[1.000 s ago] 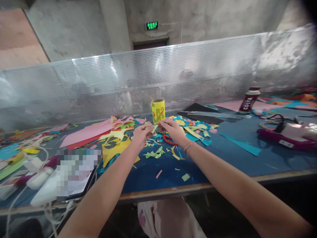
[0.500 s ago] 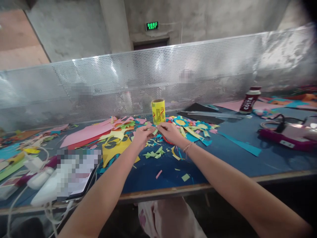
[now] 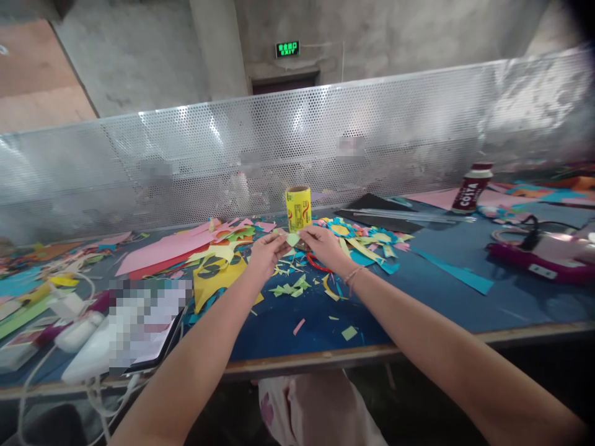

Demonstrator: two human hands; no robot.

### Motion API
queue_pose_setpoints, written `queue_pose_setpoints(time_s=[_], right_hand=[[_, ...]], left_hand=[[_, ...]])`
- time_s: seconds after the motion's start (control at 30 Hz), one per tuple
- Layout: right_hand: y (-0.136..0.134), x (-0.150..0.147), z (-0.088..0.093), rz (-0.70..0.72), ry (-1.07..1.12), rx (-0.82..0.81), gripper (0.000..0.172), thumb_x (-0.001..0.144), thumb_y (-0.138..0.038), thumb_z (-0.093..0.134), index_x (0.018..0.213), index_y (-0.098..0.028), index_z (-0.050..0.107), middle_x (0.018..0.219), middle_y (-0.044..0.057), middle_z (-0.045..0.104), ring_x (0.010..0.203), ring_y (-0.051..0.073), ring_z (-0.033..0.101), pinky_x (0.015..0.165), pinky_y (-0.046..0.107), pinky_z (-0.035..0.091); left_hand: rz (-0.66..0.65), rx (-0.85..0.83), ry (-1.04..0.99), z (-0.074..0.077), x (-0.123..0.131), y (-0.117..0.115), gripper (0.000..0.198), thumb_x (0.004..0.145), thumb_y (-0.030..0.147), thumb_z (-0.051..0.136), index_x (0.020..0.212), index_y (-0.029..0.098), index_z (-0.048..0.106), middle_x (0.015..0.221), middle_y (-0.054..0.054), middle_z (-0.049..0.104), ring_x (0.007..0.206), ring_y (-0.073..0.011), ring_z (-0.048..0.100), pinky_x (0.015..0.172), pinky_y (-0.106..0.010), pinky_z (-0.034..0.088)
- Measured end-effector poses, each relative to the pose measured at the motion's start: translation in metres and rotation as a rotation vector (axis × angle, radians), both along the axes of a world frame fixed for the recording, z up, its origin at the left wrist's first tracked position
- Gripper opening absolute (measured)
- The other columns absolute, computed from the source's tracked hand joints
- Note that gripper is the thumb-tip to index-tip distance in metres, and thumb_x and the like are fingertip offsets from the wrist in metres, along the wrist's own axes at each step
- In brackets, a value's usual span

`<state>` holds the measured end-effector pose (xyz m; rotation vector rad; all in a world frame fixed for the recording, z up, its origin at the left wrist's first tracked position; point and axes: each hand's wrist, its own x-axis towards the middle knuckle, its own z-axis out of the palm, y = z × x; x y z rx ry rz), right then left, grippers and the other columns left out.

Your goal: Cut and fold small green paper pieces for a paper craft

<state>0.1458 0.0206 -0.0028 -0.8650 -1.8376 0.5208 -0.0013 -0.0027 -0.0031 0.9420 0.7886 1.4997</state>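
Scraps (image 3: 290, 288) are strewn over a blue table (image 3: 441, 300), backed by a perforated screen (image 3: 418, 124); a small green paper piece (image 3: 292, 238) is pinched above it by left hand (image 3: 266, 253) and right hand (image 3: 321, 244); its long axis cannot be told.

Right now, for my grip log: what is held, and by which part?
A small pale-green paper piece, left hand pinching its left edge, right hand its right edge.

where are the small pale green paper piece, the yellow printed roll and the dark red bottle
small pale green paper piece (image 3: 292, 239): head view, its middle
yellow printed roll (image 3: 298, 210): head view, side wall
dark red bottle (image 3: 468, 193): head view, its label
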Motion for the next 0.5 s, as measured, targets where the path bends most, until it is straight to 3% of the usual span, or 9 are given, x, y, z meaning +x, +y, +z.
queue_pose_setpoints(time_s=[0.23,0.5], right_hand=[[0.0002,-0.0013,-0.0027,0.003,-0.029,0.013,0.032,0.080,-0.037,0.044,0.054,-0.018,0.044,0.052,-0.002,0.044,0.051,0.010,0.039,0.050,0.024,0.030],[-0.0023,-0.0026,-0.0018,0.060,-0.030,0.030,0.023,0.078,-0.033,0.046,0.062,-0.017,0.051,0.056,-0.002,0.048,0.053,0.010,0.042,0.053,0.024,0.033]], left_hand=[[0.060,0.048,0.080,-0.0020,0.0003,0.0005,0.021,0.056,0.027,0.074,0.067,0.013,0.063,0.061,-0.002,0.061,0.060,-0.0109,0.057,0.069,-0.028,0.048],[0.063,0.162,0.249,-0.0085,0.0028,0.0042,0.024,0.058,0.036,0.072,0.065,0.014,0.064,0.062,-0.001,0.060,0.060,-0.0104,0.054,0.066,-0.027,0.047]])
